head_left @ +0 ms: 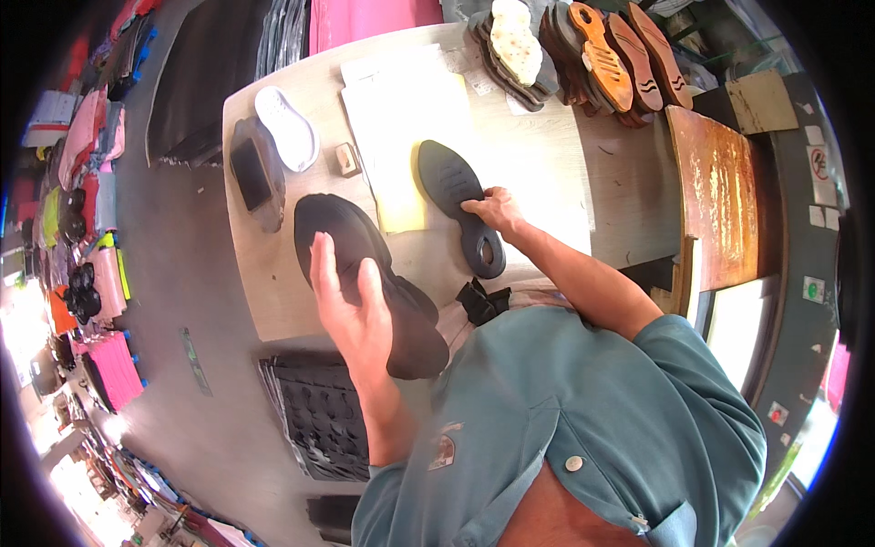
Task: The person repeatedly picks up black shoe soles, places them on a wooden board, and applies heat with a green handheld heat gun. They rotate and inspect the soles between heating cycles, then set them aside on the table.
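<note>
My right hand (pixel 497 211) pinches the waist of a black shoe sole (pixel 447 173), which has grooves in the forefoot and an oval hole at the heel. The sole lies partly over a yellow sheet (pixel 406 217) on the table. Nearer and to the left, my left hand (pixel 354 314) has its fingers stretched and its thumb apart, over a black stack of soles (pixel 333 219). That stack reaches past the table's near edge toward my body; whether the hand bears its weight I cannot tell.
On the pale table (pixel 273 305) lie a white sole (pixel 290 129), a dark phone (pixel 251 178) and a small wooden block (pixel 346 160). Brown and orange soles (pixel 602 59) stand in stacks at the far right. A black moulded sheet (pixel 319 410) is below the table's near left edge.
</note>
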### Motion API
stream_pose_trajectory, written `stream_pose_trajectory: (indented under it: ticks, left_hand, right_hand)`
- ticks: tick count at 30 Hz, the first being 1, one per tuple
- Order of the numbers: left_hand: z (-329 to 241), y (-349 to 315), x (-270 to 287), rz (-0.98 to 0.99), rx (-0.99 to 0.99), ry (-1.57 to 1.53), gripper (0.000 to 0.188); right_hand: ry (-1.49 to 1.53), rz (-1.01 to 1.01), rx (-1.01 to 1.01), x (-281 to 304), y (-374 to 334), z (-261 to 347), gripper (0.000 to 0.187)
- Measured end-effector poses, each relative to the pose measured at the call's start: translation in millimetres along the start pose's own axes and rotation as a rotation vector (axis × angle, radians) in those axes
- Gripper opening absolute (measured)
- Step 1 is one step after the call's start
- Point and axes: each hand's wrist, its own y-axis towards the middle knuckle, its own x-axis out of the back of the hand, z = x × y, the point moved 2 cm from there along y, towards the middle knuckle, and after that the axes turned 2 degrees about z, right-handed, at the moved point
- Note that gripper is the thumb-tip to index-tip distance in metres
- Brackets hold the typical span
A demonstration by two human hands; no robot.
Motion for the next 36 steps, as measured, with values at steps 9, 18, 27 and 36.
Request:
stream_pose_trajectory:
  ticks: [9, 18, 27, 36]
  left_hand:
    - [20, -19, -7, 0.13, -0.162, 0.673, 0.08]
    - [27, -17, -6, 0.063, -0.167, 0.557, 0.071]
    - [28, -15, -9, 0.053, -0.205, 0.633, 0.067]
    - [28, -15, -11, 0.027, -0.205, 0.628, 0.06]
  right_hand:
    - [0.033, -0.11, 0.049, -24, 11, -12, 0.086]
    - [-0.247, -0.064, 0.224, -26, -15, 18, 0.086]
    - [-0.317, -0.036, 0.312, -42, -29, 43, 0.067]
    - [-0.378, 0.042, 0.273, -62, -23, 48, 0.069]
